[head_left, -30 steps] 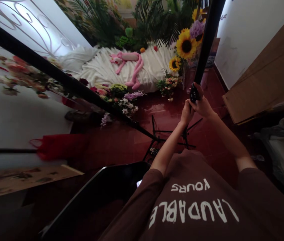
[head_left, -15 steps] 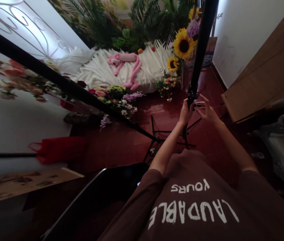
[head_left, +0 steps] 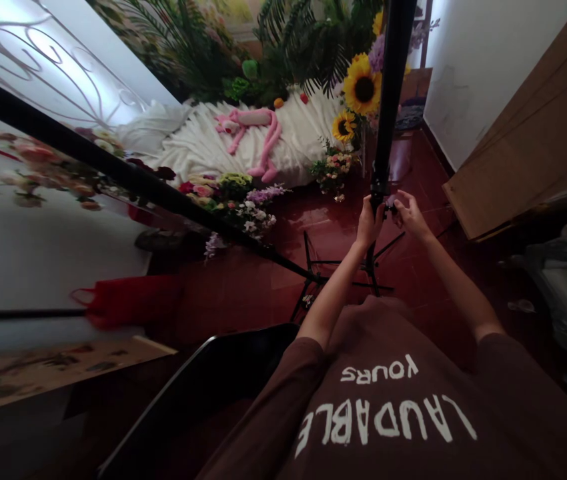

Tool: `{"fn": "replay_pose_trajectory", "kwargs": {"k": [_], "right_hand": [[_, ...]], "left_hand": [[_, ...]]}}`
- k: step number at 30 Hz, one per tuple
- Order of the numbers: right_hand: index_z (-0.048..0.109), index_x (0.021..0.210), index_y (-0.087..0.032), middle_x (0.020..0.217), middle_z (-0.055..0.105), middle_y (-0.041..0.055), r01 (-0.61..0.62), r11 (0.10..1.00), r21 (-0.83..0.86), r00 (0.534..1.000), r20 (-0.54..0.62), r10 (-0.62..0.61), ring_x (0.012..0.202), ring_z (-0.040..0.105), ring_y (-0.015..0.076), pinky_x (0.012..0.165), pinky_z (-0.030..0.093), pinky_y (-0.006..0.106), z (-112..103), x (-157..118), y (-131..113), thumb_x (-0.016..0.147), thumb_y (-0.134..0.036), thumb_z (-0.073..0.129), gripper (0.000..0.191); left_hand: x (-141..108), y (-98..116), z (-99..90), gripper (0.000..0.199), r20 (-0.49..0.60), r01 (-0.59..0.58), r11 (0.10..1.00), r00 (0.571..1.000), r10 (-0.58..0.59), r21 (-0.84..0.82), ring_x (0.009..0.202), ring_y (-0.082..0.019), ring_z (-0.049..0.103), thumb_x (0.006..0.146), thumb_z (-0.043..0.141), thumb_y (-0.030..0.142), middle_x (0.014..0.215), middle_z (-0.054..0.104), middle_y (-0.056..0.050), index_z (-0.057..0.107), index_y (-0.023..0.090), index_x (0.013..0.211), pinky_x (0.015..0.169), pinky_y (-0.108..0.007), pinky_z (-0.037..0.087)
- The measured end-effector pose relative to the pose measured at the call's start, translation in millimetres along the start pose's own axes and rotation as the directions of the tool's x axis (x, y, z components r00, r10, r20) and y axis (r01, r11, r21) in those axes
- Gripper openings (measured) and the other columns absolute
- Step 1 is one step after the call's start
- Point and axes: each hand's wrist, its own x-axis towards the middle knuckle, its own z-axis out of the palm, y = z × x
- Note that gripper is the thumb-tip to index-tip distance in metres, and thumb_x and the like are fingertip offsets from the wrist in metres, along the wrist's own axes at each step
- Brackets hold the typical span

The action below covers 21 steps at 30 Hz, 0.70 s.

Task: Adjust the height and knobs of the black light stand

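A black stand pole (head_left: 386,127) rises from the floor in front of me, leaning slightly right toward its top. My left hand (head_left: 369,223) is wrapped round it just below a black collar (head_left: 379,180). To the right of the pole, my right hand (head_left: 408,213) has its fingertips bent together at a small dark knob (head_left: 391,208) on the pole's side. The stand's thin black legs (head_left: 383,252) spread over the red floor below my hands.
A second black pole (head_left: 163,187) slants across the left. Beyond lie a white draped cloth (head_left: 303,133) with a pink plush toy (head_left: 268,143), flowers (head_left: 248,210) and sunflowers (head_left: 363,87). A brown panel (head_left: 513,147) leans at right; a black edged object (head_left: 203,373) is near lower left.
My right hand's fingers, spread apart earlier, have drawn together at the knob. The upper pole has swung slightly left, and my left hand still grips it.
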Motion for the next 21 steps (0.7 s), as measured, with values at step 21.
{"fn": "replay_pose_trajectory", "kwargs": {"k": [21], "right_hand": [[0.057,0.075,-0.020,0.055,0.061,-0.0039,-0.503,0.708,0.497,0.862,0.221,0.457,0.037,0.047,0.0035,0.032,0.031,0.010,13.5,-5.2,1.4,0.097,-0.032,0.055,0.025]], "left_hand": [[-55.8,-36.1,-35.7,0.047,0.126,0.213,0.977,0.969,-0.214,0.024,0.101,-0.019,0.066,0.095,0.051,0.057,0.115,0.066,-0.014,0.059,0.017,0.118,0.092,-0.033,0.053]]}}
